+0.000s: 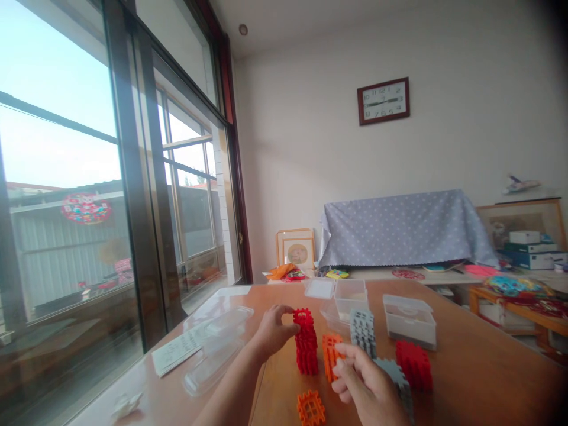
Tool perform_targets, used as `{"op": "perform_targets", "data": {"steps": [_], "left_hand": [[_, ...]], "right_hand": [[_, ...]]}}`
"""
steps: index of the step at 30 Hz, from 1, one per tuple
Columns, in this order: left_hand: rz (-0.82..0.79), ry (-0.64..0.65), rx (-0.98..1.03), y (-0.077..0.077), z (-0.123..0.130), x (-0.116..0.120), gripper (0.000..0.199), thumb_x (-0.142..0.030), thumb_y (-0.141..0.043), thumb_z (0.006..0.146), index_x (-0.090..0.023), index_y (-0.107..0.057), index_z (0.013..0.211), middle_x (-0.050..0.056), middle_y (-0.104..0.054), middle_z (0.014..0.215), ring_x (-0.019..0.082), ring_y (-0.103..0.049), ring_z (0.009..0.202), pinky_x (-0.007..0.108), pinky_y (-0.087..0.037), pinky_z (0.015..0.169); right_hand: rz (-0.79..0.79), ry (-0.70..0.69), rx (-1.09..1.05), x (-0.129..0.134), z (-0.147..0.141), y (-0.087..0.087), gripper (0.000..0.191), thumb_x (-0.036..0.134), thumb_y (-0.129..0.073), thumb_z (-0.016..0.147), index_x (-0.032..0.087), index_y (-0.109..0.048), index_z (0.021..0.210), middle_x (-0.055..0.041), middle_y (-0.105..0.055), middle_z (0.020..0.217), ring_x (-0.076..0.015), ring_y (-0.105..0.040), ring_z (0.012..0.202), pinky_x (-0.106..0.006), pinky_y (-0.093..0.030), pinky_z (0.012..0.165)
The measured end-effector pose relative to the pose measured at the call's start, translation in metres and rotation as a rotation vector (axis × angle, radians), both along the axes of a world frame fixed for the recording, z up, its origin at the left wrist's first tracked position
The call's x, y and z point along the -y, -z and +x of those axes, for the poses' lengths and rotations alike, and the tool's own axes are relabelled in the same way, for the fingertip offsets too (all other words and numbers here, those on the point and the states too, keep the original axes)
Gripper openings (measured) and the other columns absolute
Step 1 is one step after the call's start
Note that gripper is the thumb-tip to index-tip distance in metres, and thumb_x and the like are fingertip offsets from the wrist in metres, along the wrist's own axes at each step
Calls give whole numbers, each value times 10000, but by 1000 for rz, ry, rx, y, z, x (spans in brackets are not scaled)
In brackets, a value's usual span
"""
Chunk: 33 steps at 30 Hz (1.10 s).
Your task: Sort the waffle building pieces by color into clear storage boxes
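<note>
My left hand (276, 331) has its thumb and forefinger on the upper left edge of a tall row of red interlocking plastic squares (306, 349). My right hand (361, 378) is closed at the right side of a shorter row of orange interlocking squares (331, 355), just right of the red row; part of its grip is hidden. One loose orange square (311, 408) with a window-like grid lies nearer to me. Behind and beside my right hand stand grey squares (362, 331), more grey squares (394, 374) and a second red row (415, 364).
Clear plastic boxes (350, 296) and a lidded clear box (410, 319) stand toward the table's far side. On the left lie clear lids (213, 367), a paper booklet (173, 355) and crumpled tissue (127, 405). A large window borders the left side.
</note>
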State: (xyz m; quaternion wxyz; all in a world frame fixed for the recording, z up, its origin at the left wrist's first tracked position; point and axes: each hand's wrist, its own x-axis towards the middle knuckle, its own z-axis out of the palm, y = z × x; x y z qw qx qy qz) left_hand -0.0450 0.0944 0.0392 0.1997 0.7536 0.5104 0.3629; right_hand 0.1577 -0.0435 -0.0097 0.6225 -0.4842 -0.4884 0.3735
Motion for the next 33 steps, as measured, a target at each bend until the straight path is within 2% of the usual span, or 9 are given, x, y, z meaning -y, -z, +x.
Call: {"op": "perform_targets", "data": {"steps": [6,10,13,16,20,23,26,29,33], "left_hand": [[-11,-27,24,3,-1,6,581,-317,-741,722,-133,-655,1266,161,-632,1331,319,-567,1244,382,-448,1017],[-21,-42,65,10,-6,20,478,-276,-672,774,-138,-636,1231,148,-636,1310,277,-577,1217,352,-454,990],[-67,-43,96,18,-10,35,337,-224,-599,803,-152,-638,1130,108,-694,1142,223,-629,1053,309,-478,879],[-163,9,104,28,-10,52,240,-201,-576,785,-164,-654,1009,43,-704,896,167,-626,797,254,-452,676],[-301,129,92,41,-8,69,221,-142,-549,708,-162,-665,896,0,-667,733,135,-575,638,231,-395,570],[-374,189,76,49,-8,73,235,-130,-539,676,-171,-672,866,-6,-663,708,142,-582,640,237,-401,580],[-418,227,56,52,-8,75,238,-139,-546,666,-178,-678,860,-14,-645,696,139,-562,634,237,-384,574],[-438,265,35,52,-5,79,211,-148,-557,659,-175,-679,829,-30,-604,665,121,-498,597,230,-337,540],[-442,306,19,49,0,86,193,-140,-540,650,-170,-673,787,-41,-564,630,110,-445,565,233,-308,520]], "right_hand": [[-15,-26,12,0,5,-4,630,723,-617,745,203,-676,1095,-27,-703,727,-218,-701,646,-321,-561,601],[-45,-51,67,4,9,-5,604,697,-597,790,194,-671,1116,-30,-709,775,-203,-694,664,-307,-541,620],[-56,-121,170,8,9,-4,501,623,-537,877,197,-655,1111,-21,-700,816,-189,-686,682,-288,-510,611],[-53,-241,321,13,4,-4,345,493,-529,919,203,-670,1043,-3,-685,791,-177,-663,674,-286,-490,631],[-8,-352,601,25,-2,-6,190,311,-664,816,245,-722,985,-4,-705,869,-191,-649,804,-289,-470,734],[-5,-490,823,34,-2,-8,345,272,-812,654,288,-732,989,8,-698,999,-206,-631,882,-274,-444,747],[-13,-594,952,39,-1,-7,499,270,-890,542,299,-726,1012,4,-684,1070,-229,-619,944,-273,-434,755],[-37,-576,1003,39,-4,-6,513,217,-887,523,291,-724,1004,-8,-684,1071,-250,-615,973,-290,-430,773],[-90,-544,984,36,-8,-5,417,157,-827,558,281,-718,941,-6,-686,1030,-236,-621,916,-288,-417,740]]}}
